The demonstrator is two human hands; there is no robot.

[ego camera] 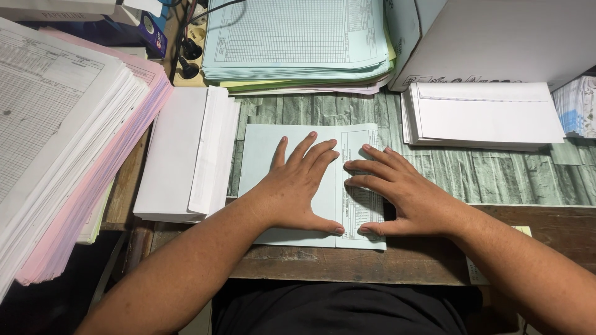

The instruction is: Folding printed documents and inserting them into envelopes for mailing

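A pale blue printed form (261, 149) lies folded on the wooden desk in front of me, its blank back turned over the printed part at the right. My left hand (298, 186) presses flat on the folded blank flap, fingers spread. My right hand (400, 192) lies flat on the printed strip beside it, fingertips at the fold line. Both hands hold nothing; they only press the paper down.
A stack of white envelopes (186, 155) lies left of the form, another envelope stack (484, 115) at the right. A tall pile of white and pink sheets (62, 136) fills the left. Blue forms (298, 43) are piled at the back, a white box (496, 37) back right.
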